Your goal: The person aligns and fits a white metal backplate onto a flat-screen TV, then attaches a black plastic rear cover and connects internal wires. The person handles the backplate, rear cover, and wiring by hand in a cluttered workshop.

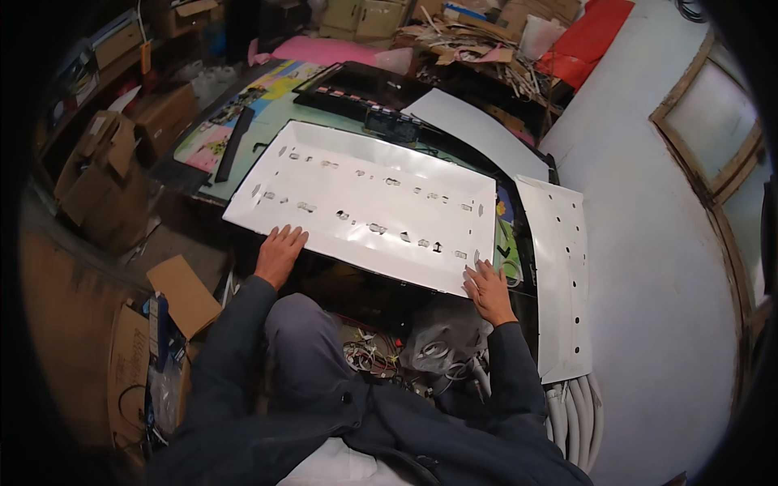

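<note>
On a cluttered workbench [275,109], near its front edge, we find a shallow white tray-like panel [356,190] lying at a slant, its floor marked by two rows of small cutouts and slots. Its far edge is just in front of a dark flat panel [352,77]. Our left hand [281,254] rests on the near rim, toward the left corner; the fingers are slightly parted and laid over the edge. Our right hand [487,290] is at the near right corner, fingers modestly spread, tips touching the rim. Whether either hand pinches the edge from below, we cannot tell; the undersides are hidden.

Left of the tray, well apart from our hands, we note a dark narrow bar [235,144] on the bench. To the right, beside the pale wall [648,243], is a second white panel [559,279] dotted with dark round holes, with pale hoses [579,413] below its lower end. Beneath the bench front we see tangled wires [371,352]; at far left, cardboard boxes [101,166]; at the back, a red sheet [596,40].
</note>
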Available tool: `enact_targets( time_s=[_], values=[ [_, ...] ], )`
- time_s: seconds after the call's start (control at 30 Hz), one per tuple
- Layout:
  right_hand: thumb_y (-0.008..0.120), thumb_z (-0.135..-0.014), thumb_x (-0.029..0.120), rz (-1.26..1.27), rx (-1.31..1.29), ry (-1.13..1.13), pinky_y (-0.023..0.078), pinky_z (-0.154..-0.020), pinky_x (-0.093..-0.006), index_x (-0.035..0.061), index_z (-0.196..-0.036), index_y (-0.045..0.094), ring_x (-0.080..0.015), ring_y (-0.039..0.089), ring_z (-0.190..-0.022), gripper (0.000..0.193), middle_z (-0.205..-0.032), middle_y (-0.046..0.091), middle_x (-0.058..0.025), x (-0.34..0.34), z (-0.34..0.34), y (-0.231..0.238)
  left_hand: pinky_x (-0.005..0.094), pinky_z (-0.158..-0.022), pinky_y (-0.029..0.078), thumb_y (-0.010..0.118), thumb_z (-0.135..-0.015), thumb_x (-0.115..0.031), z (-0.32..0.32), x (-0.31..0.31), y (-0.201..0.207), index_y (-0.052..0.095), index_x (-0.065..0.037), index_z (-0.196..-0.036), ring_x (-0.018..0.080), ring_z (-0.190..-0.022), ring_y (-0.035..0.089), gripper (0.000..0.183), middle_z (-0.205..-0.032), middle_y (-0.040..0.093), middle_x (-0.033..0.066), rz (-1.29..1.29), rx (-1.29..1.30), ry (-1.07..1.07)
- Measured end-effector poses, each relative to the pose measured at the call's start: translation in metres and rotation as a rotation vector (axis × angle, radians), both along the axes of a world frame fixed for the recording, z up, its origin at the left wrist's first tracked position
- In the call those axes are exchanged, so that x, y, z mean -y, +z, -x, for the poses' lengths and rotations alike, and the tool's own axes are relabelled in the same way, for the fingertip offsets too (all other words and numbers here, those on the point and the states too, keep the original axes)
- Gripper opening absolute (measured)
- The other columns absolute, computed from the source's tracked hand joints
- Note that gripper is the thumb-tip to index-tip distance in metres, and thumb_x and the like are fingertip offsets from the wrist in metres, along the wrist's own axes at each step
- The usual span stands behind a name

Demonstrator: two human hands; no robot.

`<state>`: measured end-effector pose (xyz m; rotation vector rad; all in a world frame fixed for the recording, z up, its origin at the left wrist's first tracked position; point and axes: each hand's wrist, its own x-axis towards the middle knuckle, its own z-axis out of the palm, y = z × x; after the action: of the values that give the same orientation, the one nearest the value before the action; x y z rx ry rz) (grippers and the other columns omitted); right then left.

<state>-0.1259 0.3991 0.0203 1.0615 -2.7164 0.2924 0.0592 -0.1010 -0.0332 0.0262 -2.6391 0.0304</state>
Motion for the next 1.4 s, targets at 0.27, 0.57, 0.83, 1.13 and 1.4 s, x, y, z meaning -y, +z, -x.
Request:
enact_targets(
  time_s=[0.27,0.57,0.83,1.13,1.4],
  values=[
    [0.063,-0.101,0.042,-0.002,0.055,0.048,0.025,-0.119,-0.0646,0.0147,-0.136,0.066,-0.0383,0.042,-0.147,0.045,-0.149,0.054,-0.0183,0.0,-0.019,-0.002,0.0438,-0.107,0.048,0.06,-0.091,-0.011,-0.002,0.0,0.0,0.067,-0.007,-0.125,0.0274,-0.122,0.063,0.035,-0.127,0.069,0.0086,0.057,0.007,-0.015],
    [0.061,-0.092,0.008,-0.167,-0.092,0.09,0.029,-0.117,-0.0658,0.0179,-0.148,0.052,-0.0343,0.044,-0.145,0.058,-0.148,0.054,-0.0141,0.005,-0.027,-0.011,0.0434,-0.105,0.05,0.059,-0.091,-0.01,-0.002,0.001,0.001,0.067,-0.008,-0.125,0.0291,-0.119,0.065,0.034,-0.127,0.071,0.0085,0.036,0.017,-0.054],
    [0.053,-0.094,0.003,-0.155,-0.161,0.052,0.029,-0.117,-0.0655,0.013,-0.147,0.052,-0.0328,0.046,-0.144,0.054,-0.148,0.056,-0.0128,0.002,-0.026,-0.019,0.0416,-0.099,0.053,0.06,-0.088,-0.01,0.004,-0.005,0.002,0.069,-0.006,-0.121,0.0286,-0.115,0.066,0.034,-0.123,0.071,0.008,0.039,-0.068,-0.141],
    [0.059,-0.091,0.006,-0.137,-0.196,0.054,0.03,-0.118,-0.0644,0.0133,-0.147,0.053,-0.0327,0.047,-0.143,0.056,-0.143,0.056,-0.013,0.007,-0.03,-0.019,0.0446,-0.101,0.052,0.058,-0.09,-0.01,0.002,0.004,-0.004,0.068,-0.005,-0.121,0.0337,-0.118,0.067,0.033,-0.123,0.072,0.0122,-0.017,0.016,-0.129],
    [0.068,-0.098,0.028,-0.08,-0.129,0.022,0.029,-0.119,-0.0636,0.0153,-0.148,0.051,-0.0357,0.045,-0.144,0.054,-0.146,0.053,-0.0154,0.002,-0.044,-0.014,0.0452,-0.093,0.056,0.06,-0.09,-0.004,-0.017,0.002,0.008,0.07,-0.004,-0.116,0.0361,-0.114,0.069,0.027,-0.116,0.074,0.0155,-0.132,-0.028,-0.202]
  ],
)
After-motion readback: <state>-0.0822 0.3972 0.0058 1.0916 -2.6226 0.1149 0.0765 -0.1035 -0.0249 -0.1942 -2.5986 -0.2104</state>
